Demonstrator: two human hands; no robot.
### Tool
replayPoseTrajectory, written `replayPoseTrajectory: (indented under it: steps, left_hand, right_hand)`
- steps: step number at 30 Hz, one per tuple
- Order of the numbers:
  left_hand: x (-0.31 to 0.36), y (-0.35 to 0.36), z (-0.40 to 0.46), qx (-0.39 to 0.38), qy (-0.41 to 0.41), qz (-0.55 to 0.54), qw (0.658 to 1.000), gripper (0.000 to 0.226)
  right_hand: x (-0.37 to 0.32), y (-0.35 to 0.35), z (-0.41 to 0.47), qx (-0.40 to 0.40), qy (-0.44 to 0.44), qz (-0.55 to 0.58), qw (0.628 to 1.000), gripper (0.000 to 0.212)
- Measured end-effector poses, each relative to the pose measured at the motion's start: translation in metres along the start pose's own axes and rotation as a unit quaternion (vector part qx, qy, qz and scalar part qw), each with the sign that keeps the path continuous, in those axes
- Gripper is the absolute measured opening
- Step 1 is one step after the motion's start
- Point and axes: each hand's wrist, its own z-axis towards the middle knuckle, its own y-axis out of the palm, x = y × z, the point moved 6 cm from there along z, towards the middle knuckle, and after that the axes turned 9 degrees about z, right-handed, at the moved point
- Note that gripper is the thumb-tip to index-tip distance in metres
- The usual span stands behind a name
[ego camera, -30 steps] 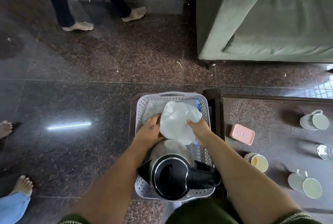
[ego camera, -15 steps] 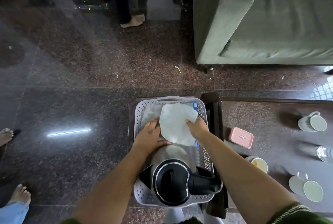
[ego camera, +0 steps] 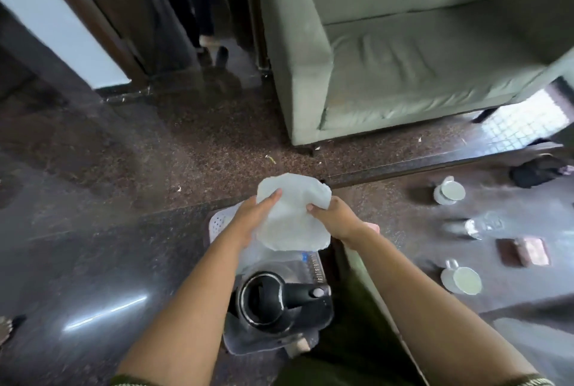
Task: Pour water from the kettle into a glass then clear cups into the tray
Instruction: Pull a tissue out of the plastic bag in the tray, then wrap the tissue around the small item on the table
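Both hands were clamped on a crumpled white sheet (ego camera: pixel 293 215), paper or thin plastic by the look of it. The left hand (ego camera: pixel 252 220) gripped its left edge and the right hand (ego camera: pixel 334 217) pinched its right edge, holding it up above the far end of the tray (ego camera: pixel 219 221). The kettle (ego camera: pixel 273 300) stood in the near end of the tray, lid shut, handle pointing right, with neither hand on it.

Little of the task looked done. Two cups, a far cup (ego camera: pixel 449 190) and a near cup (ego camera: pixel 462 277), sat on the dark desk (ego camera: pixel 388 208) well apart from the tray. The glass (ego camera: pixel 480 225) lay between them, blurred, so whether it held water could not be told. Pouring and clearing both seemed left to do.

The tray's middle was hidden under the sheet and the forearms, and motion blur smeared the small things on the right.
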Motion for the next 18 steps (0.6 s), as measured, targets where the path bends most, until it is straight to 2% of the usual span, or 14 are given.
replayPoseTrajectory:
  steps: [5, 9, 12, 15, 18]
  left_hand:
    - [0.066, 0.097, -0.039, -0.166, 0.040, -0.034, 0.985, 0.025]
    - [0.102, 0.202, -0.062, -0.175, 0.087, 0.040, 0.980, 0.021]
    - [0.114, 0.288, -0.079, -0.189, 0.073, 0.073, 0.977, 0.033]
    - [0.116, 0.380, -0.105, -0.227, 0.075, 0.075, 0.968, 0.030]
    - [0.111, 0.473, -0.135, -0.290, 0.103, 0.096, 0.947, 0.031]
  right_hand:
    - [-0.016, -0.108, -0.065, 0.031, -0.030, 0.115, 0.992, 0.020]
    - [0.007, -0.200, -0.114, 0.091, -0.025, 0.210, 0.973, 0.028]
    - [0.041, -0.274, -0.153, 0.182, -0.019, 0.266, 0.946, 0.032]
    - [0.074, -0.350, -0.195, 0.282, -0.034, 0.225, 0.932, 0.023]
    - [0.110, -0.424, -0.230, 0.332, -0.030, 0.222, 0.916, 0.033]
